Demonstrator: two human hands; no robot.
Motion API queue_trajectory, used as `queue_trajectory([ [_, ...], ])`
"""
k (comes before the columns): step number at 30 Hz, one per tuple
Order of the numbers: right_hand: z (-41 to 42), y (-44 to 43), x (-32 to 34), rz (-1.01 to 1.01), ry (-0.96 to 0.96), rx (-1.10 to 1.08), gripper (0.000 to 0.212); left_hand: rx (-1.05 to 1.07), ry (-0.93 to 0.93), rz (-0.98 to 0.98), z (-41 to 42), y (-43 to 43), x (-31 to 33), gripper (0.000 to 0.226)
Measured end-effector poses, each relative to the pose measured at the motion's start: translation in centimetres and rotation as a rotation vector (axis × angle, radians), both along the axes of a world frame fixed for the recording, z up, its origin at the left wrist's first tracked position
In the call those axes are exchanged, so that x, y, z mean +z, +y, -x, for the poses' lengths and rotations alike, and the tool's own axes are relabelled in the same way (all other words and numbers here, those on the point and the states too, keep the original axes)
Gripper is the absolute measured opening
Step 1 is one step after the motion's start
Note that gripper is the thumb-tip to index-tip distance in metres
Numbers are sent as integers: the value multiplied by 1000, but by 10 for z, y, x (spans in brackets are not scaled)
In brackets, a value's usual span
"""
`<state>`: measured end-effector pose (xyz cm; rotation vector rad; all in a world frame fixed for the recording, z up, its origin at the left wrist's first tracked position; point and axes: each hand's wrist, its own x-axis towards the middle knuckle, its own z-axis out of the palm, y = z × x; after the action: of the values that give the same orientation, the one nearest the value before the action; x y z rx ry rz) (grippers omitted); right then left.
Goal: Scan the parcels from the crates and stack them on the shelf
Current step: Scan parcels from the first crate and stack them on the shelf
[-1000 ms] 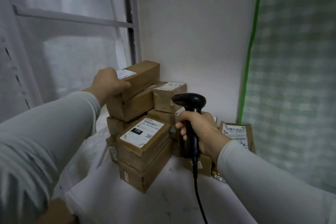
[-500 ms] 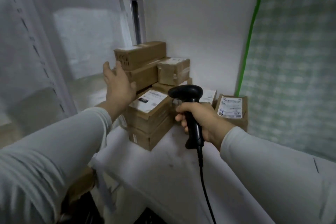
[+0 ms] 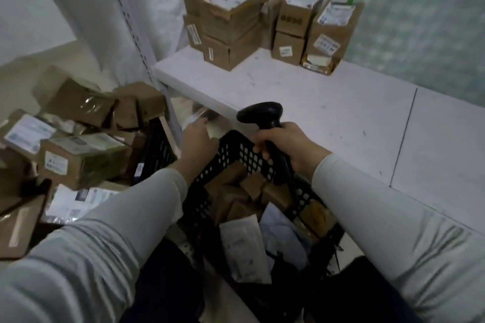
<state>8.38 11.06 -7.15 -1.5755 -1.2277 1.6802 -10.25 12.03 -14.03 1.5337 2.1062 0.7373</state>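
Observation:
My right hand (image 3: pixel 284 143) is shut on a black barcode scanner (image 3: pixel 261 113), held above the far rim of a black perforated crate (image 3: pixel 236 151). The crate holds brown parcels (image 3: pixel 237 193) and a white padded envelope (image 3: pixel 244 249). My left hand (image 3: pixel 199 140) reaches past the crate's far left corner, under the shelf edge, fingers apart and holding nothing I can see. Stacked brown parcels (image 3: pixel 228 21) stand at the back of the white shelf (image 3: pixel 315 113), with a smaller group (image 3: pixel 315 29) beside them.
A heap of labelled brown boxes (image 3: pixel 78 157) fills a second crate on the left, with flat white mailers (image 3: pixel 86 199) below them. A perforated metal shelf upright (image 3: pixel 136 34) rises between the heap and the shelf. A green-edged patterned wall (image 3: pixel 420 21) bounds the right.
My view has dropped from the shelf stack to the crates. My left hand left the top parcel on the stack and came down to the crate's corner. The scanner stayed in my right hand.

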Motion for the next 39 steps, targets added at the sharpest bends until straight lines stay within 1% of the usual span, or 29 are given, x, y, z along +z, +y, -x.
queue_trajectory([
  [1, -2, -7, -13, 18, 2, -7, 7, -14, -11, 88, 0, -11, -15, 48],
  [2, -4, -13, -26, 39, 1, -12, 7, -50, -19, 154, -1, -20, -28, 39],
  [3, -6, -19, -38, 64, 1, -15, 7, -100, -10, 204, -4, -30, -39, 22],
  [4, -9, -24, -50, 90, 6, -20, 9, -170, 9, 252, -9, -38, -47, 13],
  [7, -18, -35, -81, 146, -21, -24, 14, -412, 81, 372, -27, -52, -73, 22],
  [10, -26, -35, -109, 208, -54, -64, 11, -623, 147, 494, -46, -54, -112, 30],
  [12, -31, -32, -124, 234, -74, -89, 10, -742, 243, 611, -59, -50, -139, 40],
  [14, -36, -28, -133, 258, -98, -89, 12, -841, 318, 659, -69, -47, -162, 52],
  [15, -38, -26, -137, 268, -102, -94, 15, -893, 395, 668, -74, -48, -169, 57],
  [16, -40, -23, -140, 275, -105, -101, 17, -935, 479, 647, -77, -50, -172, 58],
  [17, -41, -20, -144, 277, -111, -107, 18, -967, 548, 553, -80, -52, -179, 55],
  [18, -43, -18, -147, 278, -117, -112, 19, -997, 609, 418, -80, -54, -186, 49],
  [20, -45, -14, -152, 281, -118, -119, 17, -1094, 813, 206, -81, -53, -209, 42],
  [22, -47, -12, -154, 287, -115, -119, 16, -1175, 906, 118, -79, -50, -233, 37],
  [24, -48, -12, -154, 289, -120, -123, 17, -1217, 985, 91, -80, -47, -244, 22],
  [25, -49, -12, -154, 287, -121, -126, 16, -1235, 977, 123, -81, -47, -246, 13],
  [26, -50, -14, -153, 286, -121, -127, 16, -1231, 924, 191, -81, -47, -239, 8],
  [27, -50, -15, -151, 283, -120, -127, 13, -1222, 859, 261, -80, -45, -225, 13],
  [28, -50, -16, -148, 277, -118, -126, 11, -1203, 824, 300, -78, -43, -210, 23],
  [29, -49, -18, -145, 267, -117, -124, 11, -1182, 791, 289, -76, -40, -194, 30],
  [31, -48, -24, -136, 244, -106, -126, 12, -1060, 669, 417, -71, -32, -161, 34],
  [33, -47, -31, -124, 210, -85, -132, 16, -916, 573, 601, -60, -31, -127, 38],
  [35, -48, -39, -110, 155, -83, -140, 14, -795, 451, 618, -45, -33, -100, 44],
  [37, -51, -46, -96, 87, -76, -165, 12, -676, 297, 550, -29, -37, -76, 46],
  [39, -55, -54, -82, 29, -61, -210, 9, -565, 165, 479, -14, -41, -49, 43],
])
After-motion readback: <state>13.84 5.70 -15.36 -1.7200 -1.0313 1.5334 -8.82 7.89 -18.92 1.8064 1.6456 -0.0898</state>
